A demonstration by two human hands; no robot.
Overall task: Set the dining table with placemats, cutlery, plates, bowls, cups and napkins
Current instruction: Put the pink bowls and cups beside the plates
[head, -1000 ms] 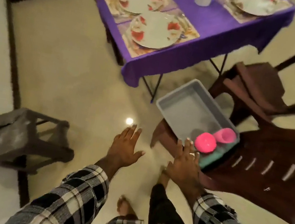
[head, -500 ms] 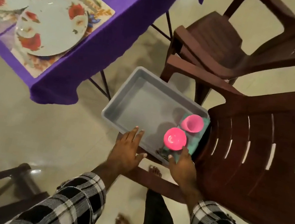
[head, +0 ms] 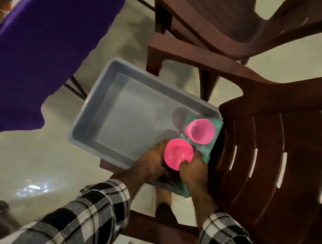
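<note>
While both hands reach into the grey tray, the pink bowl sits between them: left hand cupping its 9 o'clock side, right hand curling its thumb over its 4 o'clock rim. Their fingertips are hidden beneath it.

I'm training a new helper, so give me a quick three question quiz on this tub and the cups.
1. True or false: the grey tub sits on the purple table.
2. How many pink cups are in the tub?
3. Which cup do both hands touch: A, the nearer cup; B, the farther cup?

Key: 1 false, it rests on a brown chair. 2 two. 3 A, between the left hand and right hand.
</note>
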